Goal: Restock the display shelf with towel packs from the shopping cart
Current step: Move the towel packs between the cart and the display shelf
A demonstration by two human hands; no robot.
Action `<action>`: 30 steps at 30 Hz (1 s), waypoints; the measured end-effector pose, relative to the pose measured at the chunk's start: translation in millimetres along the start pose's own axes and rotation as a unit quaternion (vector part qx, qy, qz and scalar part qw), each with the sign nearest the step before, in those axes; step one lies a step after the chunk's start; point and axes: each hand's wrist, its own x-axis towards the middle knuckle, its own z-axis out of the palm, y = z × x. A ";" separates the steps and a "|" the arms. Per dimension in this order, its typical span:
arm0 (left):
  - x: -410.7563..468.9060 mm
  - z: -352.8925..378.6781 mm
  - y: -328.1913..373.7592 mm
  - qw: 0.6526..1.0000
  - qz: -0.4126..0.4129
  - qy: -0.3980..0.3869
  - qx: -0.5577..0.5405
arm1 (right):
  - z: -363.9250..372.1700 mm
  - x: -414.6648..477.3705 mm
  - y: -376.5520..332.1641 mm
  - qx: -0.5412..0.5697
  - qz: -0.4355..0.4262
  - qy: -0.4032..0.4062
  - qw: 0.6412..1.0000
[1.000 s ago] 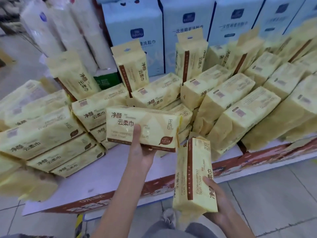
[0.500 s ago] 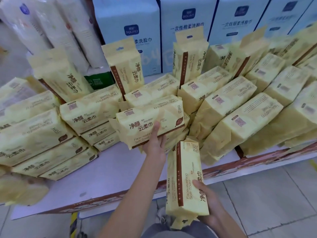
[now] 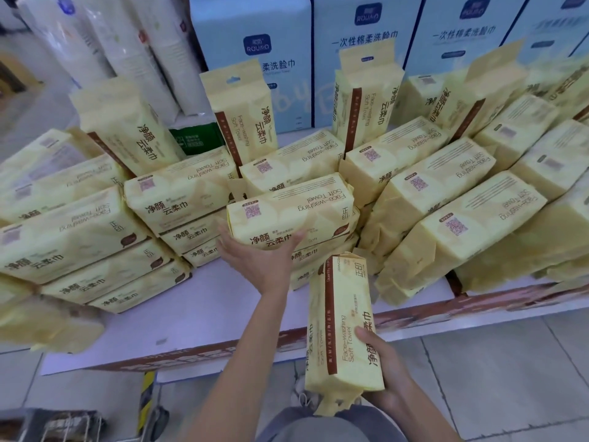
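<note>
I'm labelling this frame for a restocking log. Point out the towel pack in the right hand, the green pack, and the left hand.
towel pack (image 3: 342,327): head view, middle of its front face.
green pack (image 3: 198,139): head view, middle of its visible face.
left hand (image 3: 264,260): head view, back of the hand.

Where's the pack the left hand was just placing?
In the head view it lies flat on top of the centre stack on the shelf, with the open left hand against its front edge and the right hand's upright pack just below-right.

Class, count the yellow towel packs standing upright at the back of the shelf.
4 clearly: far left, beside the green pack, centre before the blue boxes, and right, tilted. More at the blurred far right may be hidden.
</note>
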 end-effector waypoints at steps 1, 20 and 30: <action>3.6 -2.8 -2.8 1.000 0.018 -0.008 -0.009 | 0.5 -0.3 -0.8 -0.002 0.002 -0.006 1.000; -10.4 49.2 10.6 0.995 0.023 0.080 -0.056 | -6.1 -2.4 -20.6 -0.027 -0.011 0.006 1.000; -7.2 32.9 -4.8 0.997 0.036 -0.006 -0.073 | -13.5 7.7 -23.7 -0.026 -0.006 -0.004 1.000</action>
